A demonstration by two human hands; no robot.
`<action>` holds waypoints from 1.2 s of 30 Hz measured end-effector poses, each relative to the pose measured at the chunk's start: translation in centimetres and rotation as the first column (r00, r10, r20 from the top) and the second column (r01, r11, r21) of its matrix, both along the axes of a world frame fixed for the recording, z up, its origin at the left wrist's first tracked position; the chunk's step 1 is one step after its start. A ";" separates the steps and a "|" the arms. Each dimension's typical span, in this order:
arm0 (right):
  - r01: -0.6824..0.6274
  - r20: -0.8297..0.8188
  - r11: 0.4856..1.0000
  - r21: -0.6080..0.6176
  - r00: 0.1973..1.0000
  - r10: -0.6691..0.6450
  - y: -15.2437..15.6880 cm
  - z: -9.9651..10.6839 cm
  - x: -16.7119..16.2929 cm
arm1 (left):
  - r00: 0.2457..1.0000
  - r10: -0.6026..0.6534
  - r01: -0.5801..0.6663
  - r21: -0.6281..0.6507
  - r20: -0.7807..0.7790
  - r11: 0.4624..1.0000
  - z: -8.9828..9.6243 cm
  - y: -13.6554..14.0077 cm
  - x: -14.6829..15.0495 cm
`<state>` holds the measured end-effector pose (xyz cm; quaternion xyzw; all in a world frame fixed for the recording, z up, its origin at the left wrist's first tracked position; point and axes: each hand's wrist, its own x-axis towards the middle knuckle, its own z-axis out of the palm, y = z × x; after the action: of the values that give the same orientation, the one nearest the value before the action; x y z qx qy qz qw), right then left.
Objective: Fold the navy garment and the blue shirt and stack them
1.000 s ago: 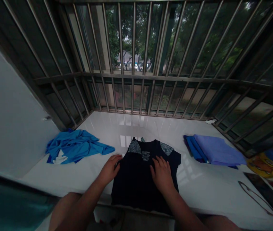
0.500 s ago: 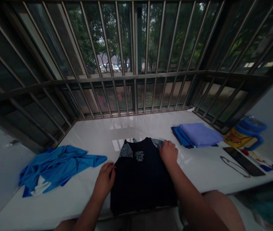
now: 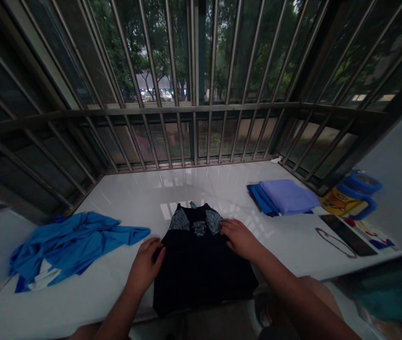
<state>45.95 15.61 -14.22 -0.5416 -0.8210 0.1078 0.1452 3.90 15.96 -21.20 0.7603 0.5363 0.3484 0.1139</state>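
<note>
A dark T-shirt lies spread over the white ledge, its lower part reaching the front edge. Small light print shows near the neckline, with grey patterned fabric at both shoulders. My left hand rests at the shirt's left edge, fingers lightly bent and thumb apart from them. At the right shoulder, my right hand has its fingers closed on the patterned part; the fabric under the fingertips is partly hidden.
A crumpled blue garment lies on the left. Folded purple and blue cloths sit at right, near a yellow-blue container, a dark flat object and a cord loop. Metal bars stand behind the ledge.
My right hand has moved inward to the left, bringing the right patterned shoulder part over the shirt. My left hand stays at the left edge. The view has shifted slightly.
</note>
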 end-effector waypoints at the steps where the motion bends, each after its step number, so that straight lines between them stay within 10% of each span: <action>1: -0.063 0.013 0.998 -0.026 0.998 0.064 -0.7 -0.2 0.1 | 1.000 0.001 -0.001 -0.003 0.003 1.000 0.0 -0.1 0.0; 10: 0.318 0.134 0.945 -0.081 0.943 -0.306 2.4 2.8 -2.1 | 0.976 0.201 -0.213 -0.170 -0.087 0.962 2.8 3.1 2.8; 16: 0.394 0.181 0.915 -0.091 0.910 -0.374 8.2 0.8 -5.7 | 0.924 0.247 -0.319 -0.234 -0.291 0.919 5.2 8.8 9.8; 21: 0.545 0.198 0.834 -0.085 0.830 -0.522 9.9 -0.2 -4.5 | 0.923 0.234 -0.315 -0.251 -0.306 0.915 5.0 9.9 10.1; 29: 0.399 0.129 0.909 -0.121 0.914 -0.384 12.2 -0.1 -3.5 | 0.976 0.092 -0.180 -0.493 -0.197 0.851 6.5 16.4 7.1; 36: 0.396 0.043 0.918 0.025 0.917 -0.397 13.5 5.4 -2.5 | 0.993 0.104 -0.119 -0.403 -0.058 0.907 11.1 17.6 7.2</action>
<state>43.50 29.10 -8.86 -0.6979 -0.6983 0.0571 0.1489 11.11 33.54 -10.09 0.6941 0.6413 0.2223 0.2397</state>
